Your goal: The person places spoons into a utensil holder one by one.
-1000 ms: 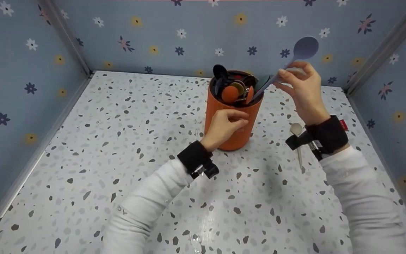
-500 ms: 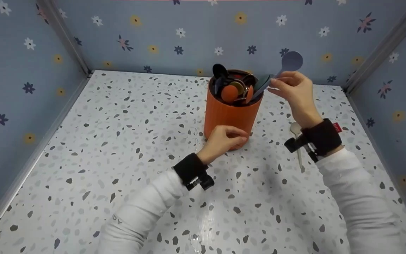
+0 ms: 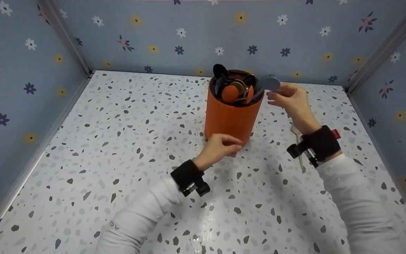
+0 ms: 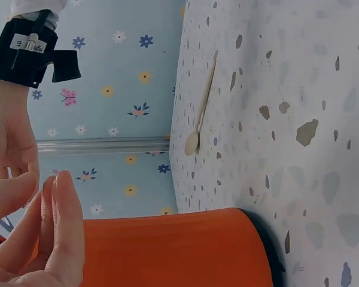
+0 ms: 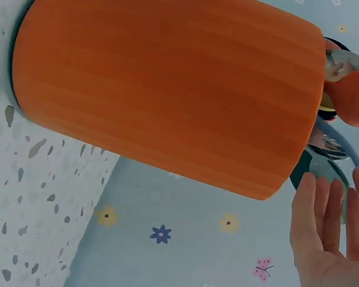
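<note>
An orange ribbed utensil holder stands upright toward the back of the table, packed with utensils. Among them are a black spoon, a round orange utensil head and a bluish-purple spoon, whose bowl leans over the right rim. My right hand is beside that bowl; the right wrist view shows its fingers fairly straight and spread around the spoon without a grip. Low in front of the holder, my left hand has loosely bent fingers, thumb near the fingertips, holding nothing.
A cream spoon lies on the speckled white table, right of the holder and partly behind the right wrist strap in the head view. Blue flowered panels enclose the back and both sides.
The bluish-purple spoon has slid down into the holder and its bowl now sits at the rim. My right hand has lowered with it and its grip has loosened. My left hand has dropped lower.
</note>
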`<state>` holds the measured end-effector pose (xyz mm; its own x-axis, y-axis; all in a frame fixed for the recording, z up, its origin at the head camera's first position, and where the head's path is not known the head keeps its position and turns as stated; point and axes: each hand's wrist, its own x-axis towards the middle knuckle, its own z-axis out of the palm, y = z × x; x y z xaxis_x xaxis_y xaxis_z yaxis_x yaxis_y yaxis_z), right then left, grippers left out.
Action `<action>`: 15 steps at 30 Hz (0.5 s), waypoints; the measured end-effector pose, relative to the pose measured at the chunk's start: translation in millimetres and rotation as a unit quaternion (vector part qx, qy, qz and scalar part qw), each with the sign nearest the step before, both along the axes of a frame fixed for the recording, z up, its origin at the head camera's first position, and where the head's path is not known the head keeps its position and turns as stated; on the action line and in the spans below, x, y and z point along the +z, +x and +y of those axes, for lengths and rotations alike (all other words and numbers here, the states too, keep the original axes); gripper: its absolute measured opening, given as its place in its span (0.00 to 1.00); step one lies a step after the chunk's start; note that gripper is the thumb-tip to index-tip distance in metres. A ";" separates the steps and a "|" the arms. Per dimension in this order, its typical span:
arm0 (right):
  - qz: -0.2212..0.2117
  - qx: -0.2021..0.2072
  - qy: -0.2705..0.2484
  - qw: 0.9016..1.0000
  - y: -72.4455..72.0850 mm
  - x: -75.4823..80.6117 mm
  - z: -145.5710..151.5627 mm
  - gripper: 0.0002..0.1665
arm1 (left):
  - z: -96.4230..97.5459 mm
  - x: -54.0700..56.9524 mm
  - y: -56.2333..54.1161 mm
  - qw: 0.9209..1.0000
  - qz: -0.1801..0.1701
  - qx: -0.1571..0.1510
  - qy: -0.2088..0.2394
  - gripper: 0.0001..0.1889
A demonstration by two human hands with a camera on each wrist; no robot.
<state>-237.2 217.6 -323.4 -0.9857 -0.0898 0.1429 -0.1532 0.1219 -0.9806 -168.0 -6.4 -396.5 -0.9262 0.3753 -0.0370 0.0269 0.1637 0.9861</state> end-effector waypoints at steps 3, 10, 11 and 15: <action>-0.010 0.007 0.027 1.000 1.5 -8.8 7.2 0.08 | -2.9 -6.9 0.9 1.000 -0.010 0.007 0.005 0.12; -0.021 0.016 0.018 0.999 5.2 -28.0 24.6 0.07 | -6.4 -15.7 4.9 0.999 -0.031 0.011 0.019 0.12; -0.024 0.017 0.016 0.999 5.6 -30.2 27.3 0.07 | -6.8 -16.7 5.3 0.999 -0.036 0.011 0.020 0.12; -0.035 0.017 0.017 0.999 5.8 -38.7 38.0 0.08 | -7.8 -20.8 5.9 0.998 -0.050 0.011 0.020 0.13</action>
